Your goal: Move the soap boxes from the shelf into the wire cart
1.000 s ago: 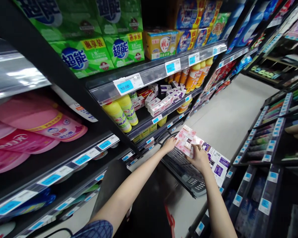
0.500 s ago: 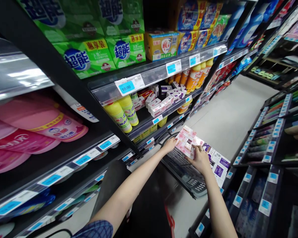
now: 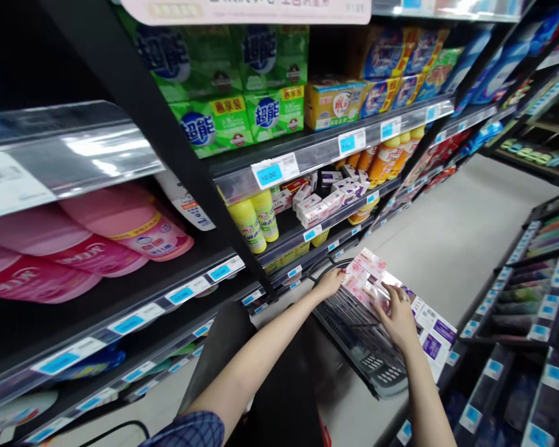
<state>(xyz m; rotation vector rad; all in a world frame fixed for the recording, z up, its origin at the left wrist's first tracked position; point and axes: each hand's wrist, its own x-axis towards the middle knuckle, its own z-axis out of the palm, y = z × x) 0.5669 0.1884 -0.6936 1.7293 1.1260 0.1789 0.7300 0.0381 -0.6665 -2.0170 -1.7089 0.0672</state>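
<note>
Pink and white soap boxes point(image 3: 364, 271) lie in rows on top of a grey shopping basket point(image 3: 386, 374). Purple and white soap boxes point(image 3: 435, 335) carry the rows on toward the right. At the near left end, my left hand point(image 3: 331, 284) is closed, with its fingertips against the edge of a pink box. My right hand point(image 3: 397, 315), with a ring on one finger, bends over the middle of the rows. Its thumb and fingers are around a soap box that the hand partly hides.
Left of me, shelves hold pink detergent bottles point(image 3: 135, 226), green soap packs point(image 3: 218, 124), yellow bottles point(image 3: 254, 223) and loose soap boxes point(image 3: 321, 208). Lower racks point(image 3: 498, 292) line the right side. Pale aisle floor point(image 3: 451, 217) runs ahead between them.
The view has shifted, so the shelves, basket and hands sit further right and lower. A pink sign has come in at the top. Both hands stay at the soap boxes.
</note>
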